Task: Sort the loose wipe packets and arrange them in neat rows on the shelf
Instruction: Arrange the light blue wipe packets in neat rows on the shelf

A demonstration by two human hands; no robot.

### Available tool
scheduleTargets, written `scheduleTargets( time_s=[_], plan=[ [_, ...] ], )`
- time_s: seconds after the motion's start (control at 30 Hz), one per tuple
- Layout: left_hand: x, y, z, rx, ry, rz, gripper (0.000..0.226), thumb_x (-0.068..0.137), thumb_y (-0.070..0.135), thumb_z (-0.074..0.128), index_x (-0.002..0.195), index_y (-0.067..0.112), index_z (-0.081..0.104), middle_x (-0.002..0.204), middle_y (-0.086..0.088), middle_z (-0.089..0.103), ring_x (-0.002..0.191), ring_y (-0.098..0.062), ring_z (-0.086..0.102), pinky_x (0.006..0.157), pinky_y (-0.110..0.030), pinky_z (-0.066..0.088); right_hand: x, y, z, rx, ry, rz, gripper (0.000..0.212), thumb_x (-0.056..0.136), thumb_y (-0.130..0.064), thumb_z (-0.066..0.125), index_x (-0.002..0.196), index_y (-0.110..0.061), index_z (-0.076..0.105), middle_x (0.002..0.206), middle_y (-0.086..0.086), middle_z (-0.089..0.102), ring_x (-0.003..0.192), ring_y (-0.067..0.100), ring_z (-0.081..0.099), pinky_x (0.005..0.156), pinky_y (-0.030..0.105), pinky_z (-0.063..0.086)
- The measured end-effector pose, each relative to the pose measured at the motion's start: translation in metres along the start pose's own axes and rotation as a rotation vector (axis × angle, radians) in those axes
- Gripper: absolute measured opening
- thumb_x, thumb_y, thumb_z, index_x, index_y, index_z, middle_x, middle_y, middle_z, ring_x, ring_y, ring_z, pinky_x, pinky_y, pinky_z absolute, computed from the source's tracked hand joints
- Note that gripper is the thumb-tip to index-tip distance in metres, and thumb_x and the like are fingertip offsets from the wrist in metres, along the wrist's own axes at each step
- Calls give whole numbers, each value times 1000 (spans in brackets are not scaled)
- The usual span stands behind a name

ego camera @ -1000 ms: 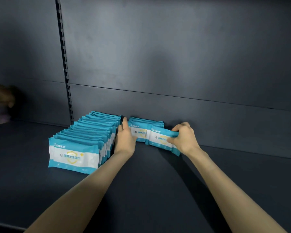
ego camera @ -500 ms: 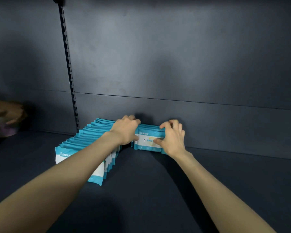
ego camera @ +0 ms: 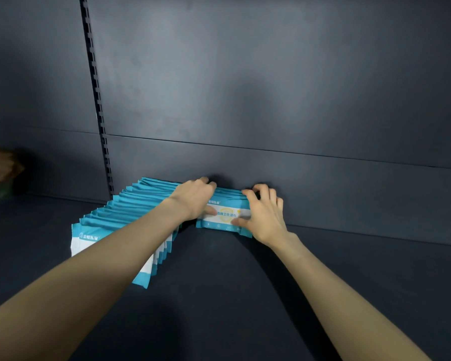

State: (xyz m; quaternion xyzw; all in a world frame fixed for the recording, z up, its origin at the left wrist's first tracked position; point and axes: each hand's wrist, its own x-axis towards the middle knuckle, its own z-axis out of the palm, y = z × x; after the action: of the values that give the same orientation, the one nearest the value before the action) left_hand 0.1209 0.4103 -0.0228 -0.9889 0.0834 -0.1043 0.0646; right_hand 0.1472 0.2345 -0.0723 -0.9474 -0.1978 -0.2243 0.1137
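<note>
Both hands clamp one group of packets. The right hand (ego camera: 264, 212) has its fingers curled over the top edge of the short row (ego camera: 227, 204) and its thumb pressed on the printed front face. The left hand (ego camera: 197, 198) grips the row's left end the same way, with fingers over the top and thumb on the front. The packets between the two hands stand upright, faces forward.

The short row stands at the rear of the shelf (ego camera: 219, 295), close to the back panel (ego camera: 271, 100); contact with the panel cannot be confirmed. Just to its left, the long row (ego camera: 130, 204) runs from the panel toward the front edge, its packets upright and overlapped. The left forearm crosses over the near part of that row. A slotted upright (ego camera: 95, 87) rises behind the long row. A blurred object (ego camera: 0, 168) sits at the far left; its identity cannot be determined.

Step in hand, as judged: squaring and compacting the short row beside the finished long one. The next move calls for even pressure from both ends, packet edges aligned flush, a slow release so that nothing tips forward, and then further loose packets added at the front. None are in view.
</note>
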Motion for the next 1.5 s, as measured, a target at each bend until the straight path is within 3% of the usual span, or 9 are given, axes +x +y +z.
scheduleTargets(
  time_s=[0.3,0.53,0.87,1.03,1.27,1.5],
  plan=[
    [2,-1,-3,141,44,51,63,85,41,65,133,11,38,130,-8,47,120,-27,49,90,-39,44,-3,3,1,-66,-18,-65,83,78,-54,66,145,-23,29,145,2,24,128,24,25,104,36,20],
    [8,-3,-2,224,26,71,55,85,47,62,129,15,51,126,-4,47,121,-23,44,95,-37,39,4,4,2,-77,-40,-40,83,77,-53,68,146,-26,31,143,-2,25,125,23,27,104,35,21],
    [5,-1,-1,287,15,44,53,88,43,57,132,16,48,133,-10,41,125,-26,37,101,-41,34,3,-5,-2,-114,-50,-19,80,77,-50,69,144,-23,32,142,4,24,127,26,26,106,37,21],
    [-6,-2,-1,101,-8,-16,51,89,26,54,137,15,41,134,-10,44,125,-28,42,102,-44,32,-1,-9,-15,-26,-31,49,74,79,-47,67,143,-25,35,138,3,28,127,24,26,107,36,20],
    [-71,-5,-40,-118,178,-17,53,92,34,51,141,18,38,133,-9,48,124,-29,42,102,-40,32,-31,-40,-68,82,-58,63,59,90,-33,61,142,-17,38,145,3,32,129,27,31,106,40,31],
    [-207,3,-55,-279,492,64,45,92,30,55,133,13,49,122,-9,56,115,-32,48,95,-41,36,-139,-105,-117,150,96,44,46,92,-28,59,133,-11,49,138,2,41,121,24,40,97,38,40]
  ],
)
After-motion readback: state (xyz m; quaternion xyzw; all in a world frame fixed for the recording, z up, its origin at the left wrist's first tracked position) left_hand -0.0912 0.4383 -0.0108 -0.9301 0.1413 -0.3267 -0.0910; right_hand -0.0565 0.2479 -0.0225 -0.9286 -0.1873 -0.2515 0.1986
